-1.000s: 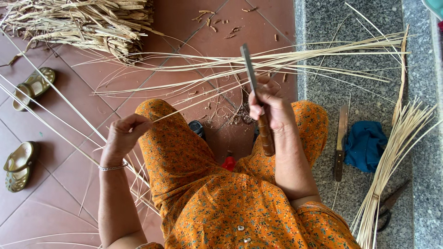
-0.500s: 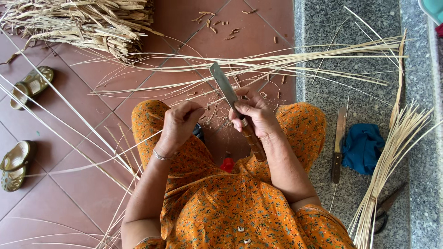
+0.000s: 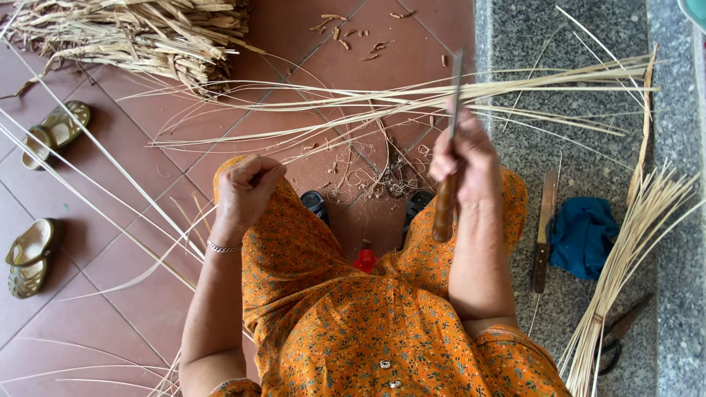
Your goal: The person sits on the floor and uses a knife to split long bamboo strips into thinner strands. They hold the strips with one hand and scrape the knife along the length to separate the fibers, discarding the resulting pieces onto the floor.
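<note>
My right hand [image 3: 465, 163] grips a knife [image 3: 448, 162] with a brown wooden handle, its blade pointing up and away from me. My left hand [image 3: 246, 192] is closed over my left knee, pinching a thin pale cane strip [image 3: 110, 158] that runs off to the upper left. A long bundle of split cane strips [image 3: 412, 95] lies across the red tile floor just beyond both hands. I sit in an orange flowered dress [image 3: 353, 316].
A second knife [image 3: 544, 228] and a blue cloth [image 3: 582, 235] lie on the grey stone at the right, beside a tied bundle of cane [image 3: 625, 257] and dark shears [image 3: 621, 327]. A heap of dry husks [image 3: 140, 33] is at top left. Two sandals [image 3: 57, 132] [image 3: 29, 256] rest at the left.
My right hand has swung the knife from tilted left to nearly upright and moved right. My left hand has pulled back left, away from the blade, down to my knee.
</note>
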